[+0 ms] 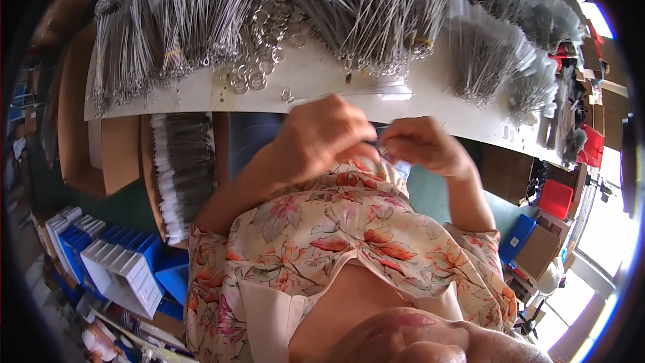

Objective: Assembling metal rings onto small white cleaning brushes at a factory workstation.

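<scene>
My left hand (pixel 326 136) is just off the table's front edge, with its fingers curled and slightly blurred. Close beside it, my right hand (pixel 428 146) is closed in a pinch. Something small and shiny shows at the right fingertips, too small to name. Whatever the left fingers hold is hidden. Just beyond the hands, a single thin wire brush (pixel 390 91) lies along the table. To its left are a couple of loose metal rings (pixel 287 95), near a heap of split rings (pixel 256 81).
Bundles of wire-handled brushes (pixel 386 27) with pale bristles cover the white table (pixel 437 84). Below its edge stand an open cardboard box (pixel 121 161) and a box of more brushes (pixel 185 175). Blue and white plastic bins (pixel 127 269) sit at left, a red bin (pixel 556 199) at right.
</scene>
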Motion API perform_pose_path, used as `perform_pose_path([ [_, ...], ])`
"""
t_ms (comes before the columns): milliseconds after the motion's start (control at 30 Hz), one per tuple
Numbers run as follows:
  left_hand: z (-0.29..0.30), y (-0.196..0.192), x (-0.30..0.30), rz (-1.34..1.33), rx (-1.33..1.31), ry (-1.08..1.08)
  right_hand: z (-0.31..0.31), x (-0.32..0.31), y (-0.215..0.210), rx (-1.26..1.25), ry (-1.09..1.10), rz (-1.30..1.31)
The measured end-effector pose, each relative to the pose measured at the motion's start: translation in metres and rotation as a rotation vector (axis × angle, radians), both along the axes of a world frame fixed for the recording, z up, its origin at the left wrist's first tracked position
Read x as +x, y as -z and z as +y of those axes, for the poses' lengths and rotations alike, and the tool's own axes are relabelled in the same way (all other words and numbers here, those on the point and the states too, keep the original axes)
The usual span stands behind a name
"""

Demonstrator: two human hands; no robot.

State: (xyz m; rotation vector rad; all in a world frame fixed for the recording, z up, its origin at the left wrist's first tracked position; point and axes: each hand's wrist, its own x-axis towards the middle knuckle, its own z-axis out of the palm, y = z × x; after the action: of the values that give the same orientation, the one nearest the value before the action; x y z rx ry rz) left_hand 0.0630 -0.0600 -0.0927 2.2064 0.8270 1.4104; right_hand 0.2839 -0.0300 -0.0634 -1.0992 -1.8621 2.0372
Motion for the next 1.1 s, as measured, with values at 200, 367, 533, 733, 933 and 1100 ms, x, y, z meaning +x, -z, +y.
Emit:
perform_pose_path([
  [200, -0.008, 0.033, -0.059, -0.123, -0.475, -0.621, 0.012, 0.082, 0.036, 1.076, -0.071, -1.244],
  [367, -0.014, 0.061, -0.053, 0.329, -0.364, -0.697, 0.002, 0.037, 0.043, 0.710, 0.390, -0.393],
  [533, -0.012, 0.040, -0.045, -0.087, -0.551, -0.474, -0.001, -0.069, 0.033, 1.034, 0.127, -0.098],
  [733, -0.004, -0.006, -0.053, -0.406, -0.634, -0.188, 0.003, -0.086, 0.015, 0.963, 0.058, 0.028],
  [933, 0.006, -0.024, -0.062, -0.259, -0.616, 0.092, -0.004, -0.068, 0.006, 0.684, 0.098, 0.192],
  [1100, 0.006, -0.023, -0.058, -0.283, -0.659, 0.164, -0.007, -0.063, 0.003, 0.560, 0.115, 0.199],
])
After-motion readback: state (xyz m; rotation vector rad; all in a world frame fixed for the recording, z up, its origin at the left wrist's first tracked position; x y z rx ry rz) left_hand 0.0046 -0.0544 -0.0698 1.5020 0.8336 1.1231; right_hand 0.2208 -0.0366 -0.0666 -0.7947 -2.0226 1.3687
